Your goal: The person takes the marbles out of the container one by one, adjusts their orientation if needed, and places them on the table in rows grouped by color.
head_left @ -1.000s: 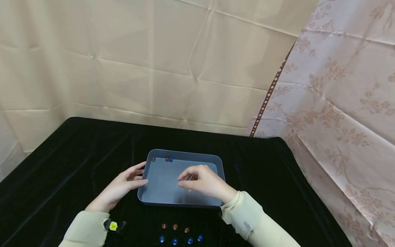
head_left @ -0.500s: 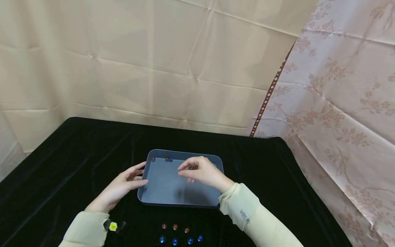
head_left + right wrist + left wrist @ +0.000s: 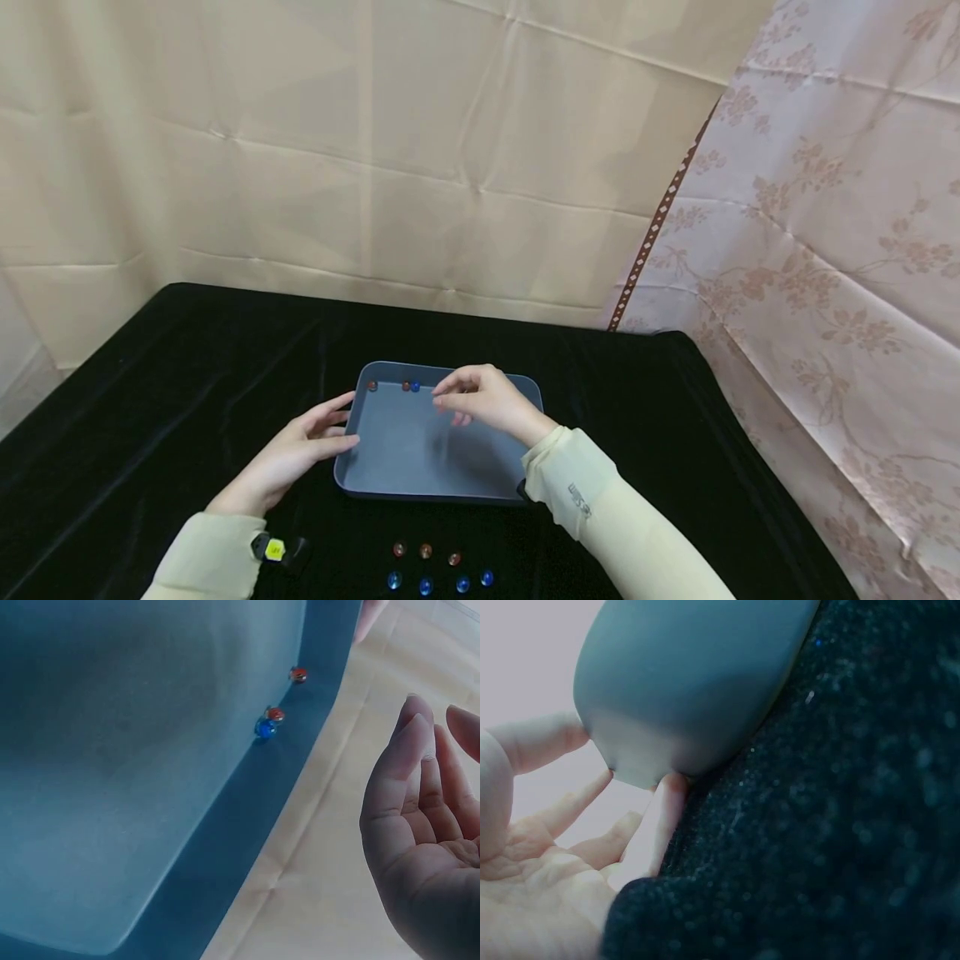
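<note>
A grey-blue rectangular tray (image 3: 397, 450) lies on the black cloth. My left hand (image 3: 300, 454) grips its left side, thumb at the rim, and in the left wrist view the other fingertips touch the outer wall. Over the tray's right half hovers my right hand (image 3: 487, 404), its fingers loosely bent. The right wrist view shows a gap between thumb and fingers, with nothing held. Along the tray's far side lie a reddish-brown marble (image 3: 372, 386), a second reddish-brown marble (image 3: 275, 715) and a blue marble (image 3: 265, 728) close beside it.
In front of the tray on the black cloth (image 3: 187, 400) sit three reddish marbles (image 3: 426, 552) in a row. Nearer still is a row of several blue marbles (image 3: 462, 584). A beige curtain (image 3: 337, 150) hangs behind the table and a floral curtain (image 3: 847, 250) at the right.
My right hand has risen and moved away from me over the tray, toward its far side. The left hand, tray and marbles stay where they were.
</note>
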### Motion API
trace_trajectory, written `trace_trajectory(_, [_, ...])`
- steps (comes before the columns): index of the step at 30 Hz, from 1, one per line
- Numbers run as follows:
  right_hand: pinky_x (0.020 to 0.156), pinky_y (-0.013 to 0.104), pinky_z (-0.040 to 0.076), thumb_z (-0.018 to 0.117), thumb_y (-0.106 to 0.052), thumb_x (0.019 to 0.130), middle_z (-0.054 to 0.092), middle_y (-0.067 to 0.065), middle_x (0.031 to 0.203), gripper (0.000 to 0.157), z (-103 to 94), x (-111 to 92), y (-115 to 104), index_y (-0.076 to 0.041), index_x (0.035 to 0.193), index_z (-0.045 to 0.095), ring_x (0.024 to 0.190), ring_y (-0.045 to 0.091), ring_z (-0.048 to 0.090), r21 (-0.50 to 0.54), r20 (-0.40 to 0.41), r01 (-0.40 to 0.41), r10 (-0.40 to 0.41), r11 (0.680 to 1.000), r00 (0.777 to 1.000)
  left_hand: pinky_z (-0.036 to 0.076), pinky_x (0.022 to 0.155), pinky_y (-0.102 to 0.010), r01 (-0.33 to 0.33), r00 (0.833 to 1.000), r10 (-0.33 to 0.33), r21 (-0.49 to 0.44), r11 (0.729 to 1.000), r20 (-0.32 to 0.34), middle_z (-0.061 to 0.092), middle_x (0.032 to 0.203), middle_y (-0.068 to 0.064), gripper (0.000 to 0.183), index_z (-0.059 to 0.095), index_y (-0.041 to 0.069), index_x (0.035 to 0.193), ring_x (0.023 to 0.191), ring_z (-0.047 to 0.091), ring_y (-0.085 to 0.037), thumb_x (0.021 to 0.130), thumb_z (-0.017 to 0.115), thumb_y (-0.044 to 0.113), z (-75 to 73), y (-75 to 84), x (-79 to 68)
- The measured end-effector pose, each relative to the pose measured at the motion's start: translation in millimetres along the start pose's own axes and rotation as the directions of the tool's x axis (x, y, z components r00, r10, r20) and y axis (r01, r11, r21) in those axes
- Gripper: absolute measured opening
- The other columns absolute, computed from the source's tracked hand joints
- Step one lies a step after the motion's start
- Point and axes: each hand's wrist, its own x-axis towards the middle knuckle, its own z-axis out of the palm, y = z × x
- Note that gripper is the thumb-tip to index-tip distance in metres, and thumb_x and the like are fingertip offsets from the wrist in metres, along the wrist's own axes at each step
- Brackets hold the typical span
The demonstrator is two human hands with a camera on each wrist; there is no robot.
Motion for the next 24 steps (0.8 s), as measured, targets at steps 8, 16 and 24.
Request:
trace_trajectory(8, [0.075, 0.042, 0.060, 0.066, -0.017, 0.094, 0.074, 0.014, 0.096, 0.024, -1.3, 11.4, 5.1, 0.000, 0.111, 0.070, 0.068, 0.013, 0.067, 0.028, -0.005, -0.027, 0.027, 0.999, 1.000, 0.042, 0.107, -0.059, 0.001, 1.000, -0.001, 0.011, 1.000, -0.001, 0.032, 0.154, -0.028, 0.073, 0.020, 0.014, 0.159, 0.129, 0.052, -0.036, 0.098, 0.059, 0.026, -0.6, 0.6, 0.5])
trace_trajectory(16, [0.071, 0.034, 0.060, 0.065, -0.013, 0.094, 0.074, 0.014, 0.095, 0.026, -1.9, 22.2, 5.7, 0.004, 0.113, 0.068, 0.068, 0.013, 0.067, 0.083, -0.012, -0.037, 0.038, 0.996, 0.999, 0.043, 0.107, -0.059, 0.008, 1.000, -0.008, 0.014, 1.000, -0.002, 0.032, 0.154, -0.028, 0.073, 0.020, 0.013, 0.159, 0.129, 0.052, -0.037, 0.098, 0.059, 0.028, -2.1, 0.5, 0.8])
trace_trajectory(24, [0.071, 0.033, 0.060, 0.066, -0.011, 0.093, 0.074, 0.011, 0.094, 0.027, 0.5, 34.0, 8.6, 0.006, 0.114, 0.068, 0.068, 0.014, 0.067, 0.089, -0.036, -0.043, 0.046, 0.995, 0.998, 0.043, 0.106, -0.059, 0.016, 1.000, -0.016, 0.017, 1.000, -0.003, 0.032, 0.153, -0.028, 0.074, 0.019, 0.012, 0.159, 0.129, 0.052, -0.037, 0.098, 0.059, 0.028, -1.8, 0.0, 1.3])
